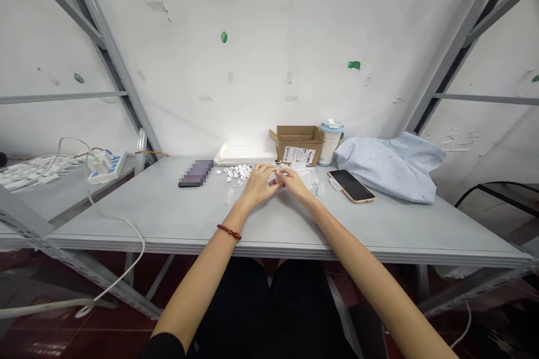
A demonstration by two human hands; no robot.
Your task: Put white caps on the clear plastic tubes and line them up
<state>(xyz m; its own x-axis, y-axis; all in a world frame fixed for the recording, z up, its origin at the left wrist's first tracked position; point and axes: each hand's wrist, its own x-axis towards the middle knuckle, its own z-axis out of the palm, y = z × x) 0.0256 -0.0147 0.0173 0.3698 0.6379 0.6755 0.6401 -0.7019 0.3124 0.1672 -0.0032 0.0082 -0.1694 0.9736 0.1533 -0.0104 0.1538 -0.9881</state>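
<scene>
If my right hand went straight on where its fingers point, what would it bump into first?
Most likely your left hand, just ahead of the right hand; whether the two touch is hard to tell.

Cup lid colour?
The cup lid is light blue, with a white piece on top; head view.

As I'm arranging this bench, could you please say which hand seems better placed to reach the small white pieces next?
Probably the left hand: the small white pieces lie just beside it, while the right hand is farther away.

Head-worn view, forward, down onto desk [280,230]
</scene>
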